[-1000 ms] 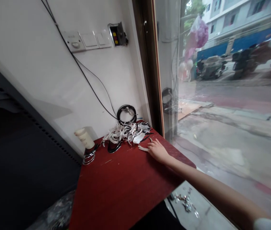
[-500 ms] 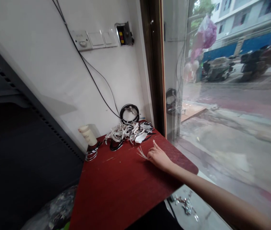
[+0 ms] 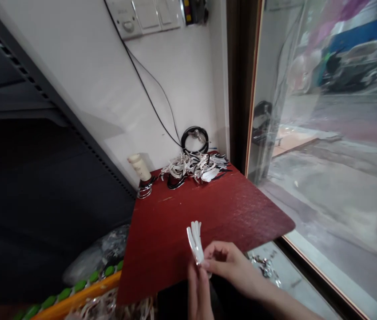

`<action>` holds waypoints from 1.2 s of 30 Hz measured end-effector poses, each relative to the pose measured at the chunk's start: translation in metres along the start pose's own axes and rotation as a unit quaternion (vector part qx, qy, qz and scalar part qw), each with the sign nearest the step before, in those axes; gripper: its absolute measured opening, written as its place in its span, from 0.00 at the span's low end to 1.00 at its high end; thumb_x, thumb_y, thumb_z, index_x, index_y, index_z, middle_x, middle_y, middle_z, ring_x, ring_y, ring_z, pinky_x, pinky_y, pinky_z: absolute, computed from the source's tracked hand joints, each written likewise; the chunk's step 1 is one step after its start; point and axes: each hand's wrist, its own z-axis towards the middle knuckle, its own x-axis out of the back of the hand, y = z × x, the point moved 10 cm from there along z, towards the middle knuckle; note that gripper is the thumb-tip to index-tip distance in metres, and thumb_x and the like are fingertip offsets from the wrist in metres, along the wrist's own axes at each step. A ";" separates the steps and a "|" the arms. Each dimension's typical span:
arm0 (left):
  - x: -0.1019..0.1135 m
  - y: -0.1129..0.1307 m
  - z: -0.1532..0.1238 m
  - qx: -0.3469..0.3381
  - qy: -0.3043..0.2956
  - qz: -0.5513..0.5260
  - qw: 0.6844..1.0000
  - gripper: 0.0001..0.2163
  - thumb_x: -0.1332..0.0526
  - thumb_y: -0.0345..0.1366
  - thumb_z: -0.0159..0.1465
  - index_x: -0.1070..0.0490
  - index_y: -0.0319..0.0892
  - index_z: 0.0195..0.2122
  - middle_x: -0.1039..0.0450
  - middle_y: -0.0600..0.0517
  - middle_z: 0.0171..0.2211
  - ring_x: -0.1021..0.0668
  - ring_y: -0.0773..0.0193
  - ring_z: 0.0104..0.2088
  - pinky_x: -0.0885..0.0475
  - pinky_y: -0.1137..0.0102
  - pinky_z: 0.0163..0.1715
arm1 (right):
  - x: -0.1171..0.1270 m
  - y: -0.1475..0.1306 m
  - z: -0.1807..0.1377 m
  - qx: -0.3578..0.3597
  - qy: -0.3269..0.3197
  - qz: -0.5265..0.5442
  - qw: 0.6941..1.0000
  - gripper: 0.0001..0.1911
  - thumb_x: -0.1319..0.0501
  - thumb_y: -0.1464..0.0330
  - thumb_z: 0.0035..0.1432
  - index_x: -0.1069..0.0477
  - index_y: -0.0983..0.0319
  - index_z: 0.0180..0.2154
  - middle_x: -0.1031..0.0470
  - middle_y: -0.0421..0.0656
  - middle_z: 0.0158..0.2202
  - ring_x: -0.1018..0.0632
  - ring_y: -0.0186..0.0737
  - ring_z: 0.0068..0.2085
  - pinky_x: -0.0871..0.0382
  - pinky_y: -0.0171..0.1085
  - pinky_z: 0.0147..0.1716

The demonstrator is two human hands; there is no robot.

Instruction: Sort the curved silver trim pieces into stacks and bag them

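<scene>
A small bundle of thin white strips (image 3: pixel 195 240), one with a shiny edge, stands up fanned out over the near part of the red tabletop. My right hand (image 3: pixel 230 266) pinches its lower end between thumb and fingers. From below, my left hand (image 3: pixel 200 291) also grips the bundle's base, its fingers close together and pointing up; its thumb is hidden. Toward the wall, a tangled pile of white and black strips (image 3: pixel 196 168) lies on the red tabletop (image 3: pixel 175 226).
A coiled black cable (image 3: pixel 195 140) leans on the wall behind the pile. A cream cylinder (image 3: pixel 140 167) stands by metal rings (image 3: pixel 144 191) at the left corner. An orange-edged container (image 3: pixel 85 293) with pale strips sits below left. Small shiny pieces (image 3: pixel 266 266) lie beyond the right edge.
My right hand has drawn back from near the pile toward me with the white strips. My left hand has come into view and meets it at the bundle. The view has tilted down.
</scene>
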 end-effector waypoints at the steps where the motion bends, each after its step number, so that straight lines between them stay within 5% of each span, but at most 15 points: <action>1: 0.005 0.004 0.005 -0.011 0.024 -0.022 0.999 0.27 0.47 0.58 0.64 0.33 0.44 0.55 0.31 0.45 0.57 0.31 0.56 0.60 0.33 0.63 0.57 | -0.004 0.000 -0.005 0.010 0.021 -0.013 1.000 0.15 0.33 0.57 0.55 0.24 0.64 0.32 0.23 0.43 0.30 0.25 0.37 0.32 0.32 0.36 0.35; 3: 0.016 0.011 0.010 -0.037 0.079 -0.053 0.995 0.29 0.45 0.62 0.59 0.31 0.44 0.51 0.27 0.46 0.54 0.29 0.56 0.58 0.32 0.68 0.55 | -0.008 0.001 -0.015 0.030 0.050 -0.050 0.997 0.14 0.37 0.57 0.59 0.22 0.62 0.34 0.23 0.44 0.33 0.24 0.40 0.36 0.31 0.37 0.38; 6: 0.030 0.015 0.007 -0.064 0.134 -0.070 0.987 0.27 0.40 0.62 0.56 0.30 0.43 0.43 0.21 0.49 0.39 0.20 0.60 0.39 0.27 0.71 0.40 | -0.001 -0.002 -0.024 0.062 0.080 -0.129 0.986 0.13 0.38 0.58 0.61 0.22 0.60 0.35 0.25 0.46 0.39 0.25 0.43 0.43 0.33 0.40 0.45; 10: 0.027 0.016 0.000 -0.068 0.074 -0.091 0.991 0.25 0.40 0.60 0.57 0.28 0.42 0.39 0.26 0.56 0.23 0.29 0.69 0.17 0.31 0.73 0.23 | -0.005 0.016 -0.024 -0.002 0.026 -0.069 0.997 0.16 0.38 0.55 0.60 0.26 0.62 0.36 0.27 0.43 0.33 0.26 0.39 0.36 0.33 0.38 0.39; 13: 0.021 0.013 -0.001 -0.052 0.034 -0.114 0.991 0.25 0.36 0.58 0.55 0.25 0.40 0.41 0.27 0.55 0.21 0.28 0.68 0.19 0.31 0.73 0.25 | -0.023 0.035 -0.020 -0.081 -0.023 0.080 0.993 0.22 0.37 0.50 0.56 0.28 0.64 0.36 0.33 0.36 0.25 0.33 0.29 0.22 0.38 0.32 0.25; 16: 0.022 0.001 0.003 -0.010 0.039 -0.167 0.985 0.26 0.34 0.58 0.52 0.25 0.40 0.40 0.26 0.55 0.25 0.30 0.71 0.19 0.32 0.74 0.24 | -0.030 0.037 -0.013 -0.085 -0.010 0.137 0.987 0.24 0.35 0.48 0.53 0.31 0.64 0.32 0.36 0.34 0.23 0.36 0.27 0.18 0.43 0.31 0.20; 20: 0.032 0.000 0.005 -0.029 0.074 -0.193 0.978 0.24 0.34 0.58 0.53 0.26 0.41 0.37 0.28 0.56 0.24 0.31 0.73 0.20 0.32 0.76 0.25 | -0.033 0.030 -0.008 -0.060 -0.030 0.137 0.988 0.24 0.32 0.50 0.50 0.30 0.65 0.31 0.32 0.36 0.24 0.30 0.29 0.20 0.39 0.32 0.23; 25: 0.030 0.004 0.001 -0.037 0.082 -0.170 0.981 0.24 0.37 0.60 0.54 0.27 0.41 0.34 0.29 0.55 0.21 0.34 0.73 0.18 0.36 0.77 0.21 | -0.032 0.032 -0.009 -0.067 -0.057 0.096 0.992 0.23 0.34 0.51 0.54 0.30 0.66 0.28 0.33 0.37 0.22 0.28 0.29 0.20 0.47 0.30 0.19; 31: 0.042 0.012 -0.002 -0.053 0.184 -0.155 0.969 0.26 0.40 0.64 0.54 0.31 0.42 0.34 0.40 0.62 0.16 0.40 0.75 0.16 0.45 0.80 0.16 | -0.020 0.042 -0.009 -0.089 0.025 0.102 0.990 0.23 0.29 0.54 0.49 0.28 0.66 0.33 0.24 0.42 0.25 0.29 0.29 0.23 0.36 0.29 0.23; 36: 0.037 0.004 0.005 -0.064 0.137 -0.137 0.979 0.29 0.41 0.67 0.51 0.27 0.42 0.33 0.36 0.58 0.17 0.37 0.73 0.17 0.42 0.78 0.17 | -0.024 0.044 -0.005 -0.073 0.010 0.110 0.991 0.26 0.31 0.50 0.49 0.34 0.64 0.36 0.27 0.38 0.22 0.30 0.28 0.18 0.40 0.27 0.17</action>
